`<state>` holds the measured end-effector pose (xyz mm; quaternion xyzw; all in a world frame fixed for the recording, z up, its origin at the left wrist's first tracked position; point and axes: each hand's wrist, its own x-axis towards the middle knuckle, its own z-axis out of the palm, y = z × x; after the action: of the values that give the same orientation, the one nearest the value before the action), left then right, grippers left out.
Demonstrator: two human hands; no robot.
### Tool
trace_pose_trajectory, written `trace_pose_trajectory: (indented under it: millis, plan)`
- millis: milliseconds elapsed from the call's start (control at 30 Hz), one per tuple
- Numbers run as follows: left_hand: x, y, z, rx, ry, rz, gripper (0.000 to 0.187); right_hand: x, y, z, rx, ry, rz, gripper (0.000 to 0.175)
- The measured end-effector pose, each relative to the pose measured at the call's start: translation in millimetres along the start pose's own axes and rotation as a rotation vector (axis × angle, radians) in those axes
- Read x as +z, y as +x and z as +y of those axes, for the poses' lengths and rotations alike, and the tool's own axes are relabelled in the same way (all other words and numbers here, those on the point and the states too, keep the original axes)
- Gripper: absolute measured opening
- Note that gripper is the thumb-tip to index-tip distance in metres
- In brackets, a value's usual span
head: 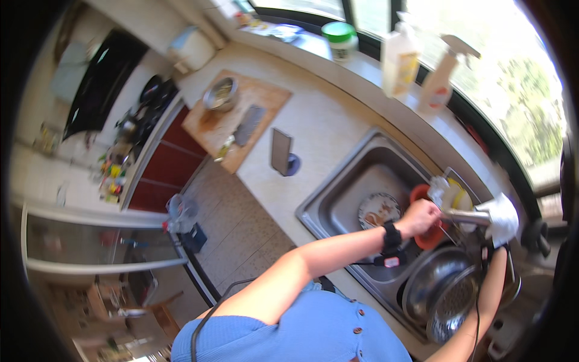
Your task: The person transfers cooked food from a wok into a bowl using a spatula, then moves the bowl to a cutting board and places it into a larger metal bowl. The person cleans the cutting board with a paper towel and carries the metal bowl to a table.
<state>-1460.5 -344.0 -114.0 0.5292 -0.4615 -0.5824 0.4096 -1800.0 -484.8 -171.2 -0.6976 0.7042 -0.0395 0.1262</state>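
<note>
My left hand [421,218], with a black band on its wrist, has its fingers closed at the end of the metal faucet spout [466,217] above the sink. A white cloth [503,218] covers the other end of the spout. My right forearm reaches up to this cloth; the right hand [497,246] is mostly hidden there. Below my left hand lies an orange-red basin [427,240]. A plate with brown food residue [379,211] rests in the steel sink [334,199]. Metal bowls and a strainer [457,294] stand in the nearer basin.
A wooden cutting board [271,95] holds a metal bowl [220,94] and a cleaver [249,124]. An upright dark flat device [281,151] stands on the counter. A spray bottle [438,86], a pump bottle [399,63] and a green-lidded jar [340,41] line the window ledge.
</note>
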Motion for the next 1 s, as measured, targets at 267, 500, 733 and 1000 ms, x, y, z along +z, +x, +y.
trace_pose_trajectory:
  millis: [267, 500, 733, 1000]
  plan:
    - [2.5, -7.0, -2.4, 0.108, 0.076, -0.029, 0.013, 12.0, 24.2, 44.3, -0.066, 0.050, -0.001, 0.039]
    - [-13.5, -38.7, -32.4, 0.309, 0.644, 0.010, 0.015, -28.5, -32.8, 39.1, -0.079, 0.004, 0.028, 0.036]
    - [-60.5, -69.6, -85.3, 0.458, 1.180, -0.015, 0.027, -141.1, -183.7, -90.6, 0.038, 0.284, 0.400, 0.035]
    - [-146.2, -135.7, -72.7, 0.606, 1.088, -0.056, 0.013, -125.6, -300.5, -299.4, -0.239, 0.564, 0.597, 0.035]
